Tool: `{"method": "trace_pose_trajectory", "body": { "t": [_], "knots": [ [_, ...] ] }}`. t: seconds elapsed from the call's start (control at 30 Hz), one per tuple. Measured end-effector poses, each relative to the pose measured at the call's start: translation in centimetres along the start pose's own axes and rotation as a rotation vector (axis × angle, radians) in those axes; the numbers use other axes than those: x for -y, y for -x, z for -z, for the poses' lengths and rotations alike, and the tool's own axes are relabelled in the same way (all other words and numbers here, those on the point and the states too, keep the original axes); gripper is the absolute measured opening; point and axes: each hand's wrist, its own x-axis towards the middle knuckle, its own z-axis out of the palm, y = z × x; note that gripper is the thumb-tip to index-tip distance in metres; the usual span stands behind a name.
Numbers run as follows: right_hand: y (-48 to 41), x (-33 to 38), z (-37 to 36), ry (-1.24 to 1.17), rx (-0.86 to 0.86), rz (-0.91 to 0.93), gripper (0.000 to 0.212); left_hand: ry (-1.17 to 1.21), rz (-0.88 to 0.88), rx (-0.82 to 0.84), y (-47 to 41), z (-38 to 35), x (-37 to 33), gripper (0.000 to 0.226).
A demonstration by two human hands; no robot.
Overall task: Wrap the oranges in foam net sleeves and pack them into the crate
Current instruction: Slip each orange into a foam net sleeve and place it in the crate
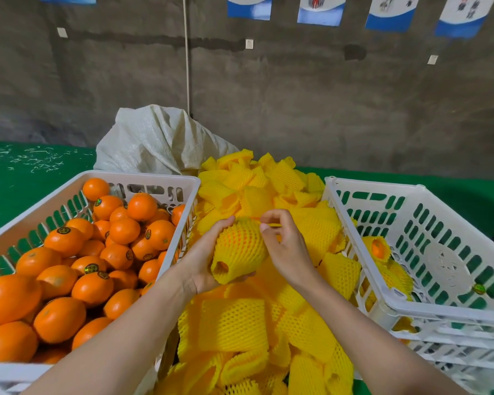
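My left grip [206, 263] curled round a sleeved orange [240, 249] above the heaped foam net sleeves [240, 323], while my right grip [285, 246] pinched its net's top edge. The left crate [143, 178] held bare oranges [69, 266]; the right crate [411, 192], a few wrapped ones [378, 248].

A sleeved orange [240, 249], its yellow net stretched tight, sits above a pile of loose foam net sleeves [234, 326]. Bare oranges [66, 240] fill the left crate [143, 176]. A few wrapped ones [378, 248] lie in the right crate [377, 185].
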Motion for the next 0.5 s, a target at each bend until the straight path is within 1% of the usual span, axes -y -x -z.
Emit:
{"method": "trace_pose_trajectory", "body": {
  "t": [0.03, 0.07, 0.1, 0.17, 0.2, 0.23, 0.27, 0.3, 0.33, 0.37, 0.43, 0.5],
  "knots": [
    [0.4, 0.1, 0.3, -0.043, 0.046, -0.028, 0.016, -0.05, -0.049, -0.023, -0.1, 0.2, 0.0, 0.059],
    [0.6, 0.8, 0.3, -0.074, 0.132, -0.016, 0.025, -0.104, -0.1, -0.027, -0.3, 0.4, 0.1, 0.056],
    [0.9, 1.5, 0.5, -0.054, 0.227, 0.014, 0.032, -0.147, -0.133, -0.004, -0.6, 0.5, 0.4, 0.054],
    [1.5, 2.7, 0.3, -0.026, 0.433, 0.19, 0.046, -0.152, -0.127, 0.066, -1.0, 1.3, 0.7, 0.059],
    [1.8, 3.1, 0.2, -0.035, 0.452, 0.251, 0.052, -0.132, -0.108, 0.101, -1.1, 1.5, 0.8, 0.064],
    [2.1, 3.0, 0.4, 0.003, 0.409, 0.179, 0.054, -0.114, -0.089, 0.111, -1.3, 1.7, 0.8, 0.069],
    [2.0, 3.1, 1.0, 0.054, 0.318, 0.063, 0.055, -0.102, -0.078, 0.104, -1.5, 1.7, 0.9, 0.07],
    [1.9, 2.7, 1.6, 0.088, 0.235, -0.021, 0.055, -0.107, -0.095, 0.08, -1.8, 1.7, 0.9, 0.067],
    [1.7, 2.6, 2.5, 0.085, 0.173, -0.057, 0.054, -0.138, -0.141, 0.041, -2.0, 1.6, 0.9, 0.061],
    [1.6, 2.1, 3.6, 0.076, 0.113, -0.062, 0.052, -0.206, -0.206, -0.018, -2.1, 1.4, 0.9, 0.053],
    [0.5, 2.1, 5.9, 0.021, -0.03, -0.073, 0.05, -0.43, -0.314, -0.119, -2.1, 1.3, 1.0, 0.041],
    [-0.8, 1.5, 9.2, 0.03, -0.217, -0.074, 0.047, -0.583, -0.347, -0.141, -1.9, 1.4, 1.2, 0.031]
  ]
}}
